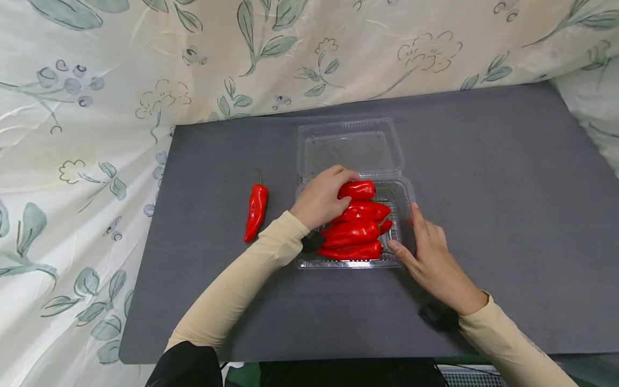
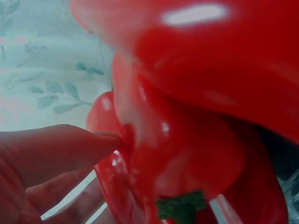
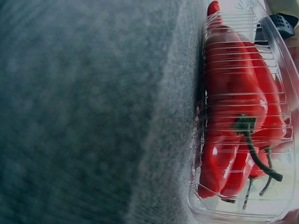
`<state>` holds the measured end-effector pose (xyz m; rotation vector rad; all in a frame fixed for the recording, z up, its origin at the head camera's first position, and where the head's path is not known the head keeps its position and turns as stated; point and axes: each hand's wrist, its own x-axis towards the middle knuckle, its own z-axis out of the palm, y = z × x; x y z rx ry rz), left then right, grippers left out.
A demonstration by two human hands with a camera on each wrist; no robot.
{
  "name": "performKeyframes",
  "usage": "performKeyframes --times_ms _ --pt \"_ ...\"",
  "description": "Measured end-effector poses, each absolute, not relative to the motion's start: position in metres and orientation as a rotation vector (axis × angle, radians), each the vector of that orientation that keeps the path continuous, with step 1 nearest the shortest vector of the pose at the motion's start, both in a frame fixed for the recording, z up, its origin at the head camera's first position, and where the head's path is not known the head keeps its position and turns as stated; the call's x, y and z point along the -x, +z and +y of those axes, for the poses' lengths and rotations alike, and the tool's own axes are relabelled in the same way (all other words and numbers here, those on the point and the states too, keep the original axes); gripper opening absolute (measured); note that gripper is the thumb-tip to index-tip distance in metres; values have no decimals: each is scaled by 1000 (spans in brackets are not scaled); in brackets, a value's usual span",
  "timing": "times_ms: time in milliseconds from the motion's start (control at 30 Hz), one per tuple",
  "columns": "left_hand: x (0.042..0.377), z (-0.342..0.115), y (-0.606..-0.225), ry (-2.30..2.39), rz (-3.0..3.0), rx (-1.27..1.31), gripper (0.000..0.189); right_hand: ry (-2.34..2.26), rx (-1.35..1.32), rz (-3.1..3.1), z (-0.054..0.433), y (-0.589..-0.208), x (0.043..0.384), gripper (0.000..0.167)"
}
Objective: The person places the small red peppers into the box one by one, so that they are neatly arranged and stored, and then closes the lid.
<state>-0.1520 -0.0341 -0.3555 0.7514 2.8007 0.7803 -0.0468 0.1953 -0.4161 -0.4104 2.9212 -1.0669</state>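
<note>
A person's two bare hands work over a clear, rectangular plastic box with a hinged lid [image 1: 309,264] on a dark grey tabletop [image 1: 508,215]. Most of the packing appears done. At least five glossy, long red peppers with green stems [image 1: 352,233] lie inside the box, stacked roughly side by side with their stems mostly pointing right; some overlap, so an exact count is not possible.

The left hand [image 1: 318,200] grasps the farthest of these, a plump red pepper [image 1: 357,190], between thumb and fingers, near the hinge side of the box. The left wrist view shows the thumb [image 2: 60,149] pressed against shiny red skin. Whether this pepper is fully settled is hard to tell.

The right hand [image 1: 433,266] grips nothing tightly: its fingers extend along the box's right side, the thumb reaching over the near right corner, seemingly to steady it.

What seems left: one slender red pepper with a curved green stem [image 1: 257,212] lies alone on the tabletop, left of the box and well apart from it. The transparent lid [image 1: 349,148] lies folded back, not yet closed.
</note>
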Motion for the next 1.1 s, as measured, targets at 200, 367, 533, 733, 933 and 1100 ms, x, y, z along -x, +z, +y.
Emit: performKeyframes --times_ms 200,367,533,733,933,1100 --pt "153 -34 -360 776 2823 -749 45 -1069 410 2922 196 -418 47 91" --pt "154 -35 -362 762 2848 -772 44 -1065 407 2928 197 -418 47 91" --pt "153 -36 -362 774 2853 -771 45 -1068 412 2924 196 -418 47 91" --pt "151 -40 -363 791 2861 -762 46 -1066 432 2931 195 -417 48 91" --pt "147 -53 -360 945 2852 -695 47 -1069 416 2924 194 -417 49 91" --pt "142 -75 -350 1090 2890 -642 42 -1066 403 2923 194 -418 48 93"
